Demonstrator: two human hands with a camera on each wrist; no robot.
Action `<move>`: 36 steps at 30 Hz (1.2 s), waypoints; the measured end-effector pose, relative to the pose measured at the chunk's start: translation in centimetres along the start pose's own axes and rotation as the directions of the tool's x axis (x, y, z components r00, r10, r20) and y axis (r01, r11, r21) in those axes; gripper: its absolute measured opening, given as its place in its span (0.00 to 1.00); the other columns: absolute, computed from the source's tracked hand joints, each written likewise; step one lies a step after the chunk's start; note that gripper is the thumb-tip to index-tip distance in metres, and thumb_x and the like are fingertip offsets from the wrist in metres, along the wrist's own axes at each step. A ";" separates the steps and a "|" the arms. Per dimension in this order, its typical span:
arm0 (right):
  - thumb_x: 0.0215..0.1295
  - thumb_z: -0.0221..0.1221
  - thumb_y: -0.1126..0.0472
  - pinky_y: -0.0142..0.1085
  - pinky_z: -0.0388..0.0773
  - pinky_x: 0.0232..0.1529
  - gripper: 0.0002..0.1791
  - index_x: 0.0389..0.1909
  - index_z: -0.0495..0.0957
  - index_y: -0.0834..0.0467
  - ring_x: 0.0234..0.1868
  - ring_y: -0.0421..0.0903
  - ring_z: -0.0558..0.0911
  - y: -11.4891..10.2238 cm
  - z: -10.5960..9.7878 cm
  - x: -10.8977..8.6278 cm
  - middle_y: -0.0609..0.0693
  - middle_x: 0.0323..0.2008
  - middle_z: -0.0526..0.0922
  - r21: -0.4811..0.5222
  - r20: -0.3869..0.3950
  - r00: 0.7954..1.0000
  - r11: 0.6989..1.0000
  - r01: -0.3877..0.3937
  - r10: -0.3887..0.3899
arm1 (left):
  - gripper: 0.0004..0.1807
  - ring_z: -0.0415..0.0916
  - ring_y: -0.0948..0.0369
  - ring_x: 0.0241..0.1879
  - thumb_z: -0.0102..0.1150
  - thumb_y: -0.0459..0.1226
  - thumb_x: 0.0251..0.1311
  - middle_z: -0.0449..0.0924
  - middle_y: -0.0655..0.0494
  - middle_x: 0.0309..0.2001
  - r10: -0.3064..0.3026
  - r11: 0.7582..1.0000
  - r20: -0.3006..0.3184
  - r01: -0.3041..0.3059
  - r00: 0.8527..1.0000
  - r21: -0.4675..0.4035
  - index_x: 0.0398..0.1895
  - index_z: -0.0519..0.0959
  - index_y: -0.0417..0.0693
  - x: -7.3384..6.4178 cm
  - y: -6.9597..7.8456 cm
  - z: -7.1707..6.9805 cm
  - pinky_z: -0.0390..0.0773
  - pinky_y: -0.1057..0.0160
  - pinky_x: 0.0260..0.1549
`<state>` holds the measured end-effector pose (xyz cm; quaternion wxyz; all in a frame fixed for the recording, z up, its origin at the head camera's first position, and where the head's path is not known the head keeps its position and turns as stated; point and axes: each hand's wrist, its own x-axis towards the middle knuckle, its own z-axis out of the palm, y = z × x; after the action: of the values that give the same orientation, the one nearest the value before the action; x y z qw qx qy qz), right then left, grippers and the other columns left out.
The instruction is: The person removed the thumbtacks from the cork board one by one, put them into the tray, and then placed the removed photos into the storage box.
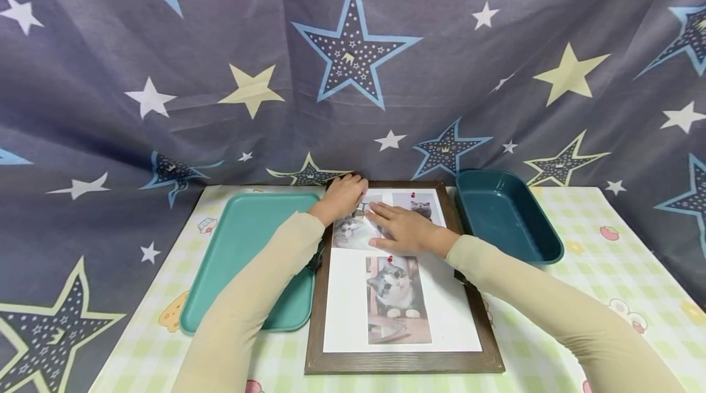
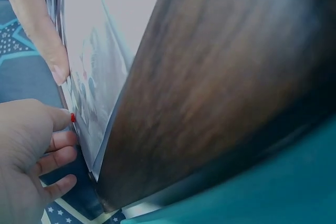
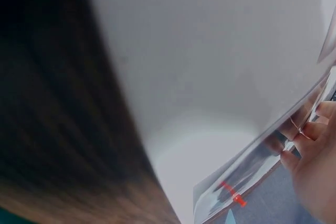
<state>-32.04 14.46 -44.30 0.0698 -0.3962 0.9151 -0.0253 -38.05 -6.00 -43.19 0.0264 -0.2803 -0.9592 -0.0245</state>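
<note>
A brown-framed white board [image 1: 353, 301] bears several cat photos. At its upper left, my left hand [image 1: 343, 195] has curled fingers over the top of a cat photo [image 1: 353, 233]. In the left wrist view, its fingertips hold the small red head of a push pin [image 2: 72, 117] against that photo. My right hand [image 1: 408, 230] lies over the same photo's right side, fingers spread and touching it. To the right is another cat photo [image 1: 421, 209] with a red push pin [image 1: 413, 195] at its top. Lower down, a larger cat photo [image 1: 398, 319] carries a red push pin [image 1: 390, 259].
A green tray [image 1: 242, 258] lies left of the board, partly under my left sleeve. A deep dark-teal bin [image 1: 502, 221] stands at the right, close to the frame. A checked cloth [image 1: 601, 276] covers the table, with a star-patterned curtain [image 1: 220, 31] behind.
</note>
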 end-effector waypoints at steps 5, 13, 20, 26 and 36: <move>0.77 0.46 0.34 0.51 0.53 0.81 0.43 0.81 0.52 0.56 0.82 0.57 0.52 -0.1 -0.2 -0.1 0.57 0.82 0.50 0.007 -0.004 1.000 1.000 0.004 -0.004 | 0.03 0.75 0.48 0.55 0.54 0.35 0.75 0.79 0.48 0.49 0.012 1.000 0.003 -0.012 1.000 0.013 0.43 0.78 0.47 0.0 0.1 0.1 0.77 0.45 0.60; 0.77 0.44 0.34 0.55 0.55 0.79 0.42 0.80 0.55 0.56 0.80 0.59 0.56 -0.5 -0.5 -0.2 0.61 0.80 0.54 -0.036 -0.012 1.000 0.999 -0.003 0.003 | 0.06 0.73 0.48 0.58 0.55 0.36 0.74 0.78 0.47 0.54 0.011 1.000 0.044 -0.012 0.999 0.027 0.49 0.78 0.47 0.3 0.4 0.2 0.76 0.47 0.61; 0.77 0.47 0.37 0.55 0.62 0.76 0.39 0.78 0.59 0.58 0.76 0.62 0.64 -0.6 -0.1 0.0 0.64 0.75 0.63 -0.072 -0.074 0.996 0.996 0.046 -0.051 | 0.07 0.74 0.48 0.57 0.56 0.35 0.74 0.78 0.47 0.53 0.007 0.999 0.024 -0.008 1.000 0.043 0.50 0.78 0.46 0.2 0.4 0.3 0.77 0.48 0.59; 0.77 0.46 0.37 0.54 0.63 0.76 0.39 0.78 0.60 0.58 0.76 0.61 0.63 -0.6 0.1 0.0 0.64 0.75 0.63 -0.084 -0.077 0.996 0.996 0.043 -0.050 | 0.10 0.74 0.47 0.57 0.55 0.35 0.74 0.78 0.45 0.54 0.015 0.999 0.022 -0.016 1.000 0.046 0.54 0.78 0.44 0.3 0.4 0.4 0.77 0.47 0.61; 0.78 0.47 0.38 0.54 0.65 0.75 0.38 0.77 0.61 0.58 0.77 0.61 0.63 -1.0 -0.4 -0.4 0.65 0.75 0.63 -0.058 -0.070 0.997 0.998 0.040 -0.044 | 0.22 0.72 0.46 0.64 0.55 0.37 0.74 0.76 0.43 0.61 -0.012 0.993 0.061 0.005 0.998 0.115 0.67 0.72 0.42 0.6 0.7 0.2 0.73 0.46 0.66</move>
<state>-31.10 14.01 -43.77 0.0255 -0.4162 0.9088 -0.0150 -38.12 -5.05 -43.33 0.0129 -0.2747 -0.9607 0.0393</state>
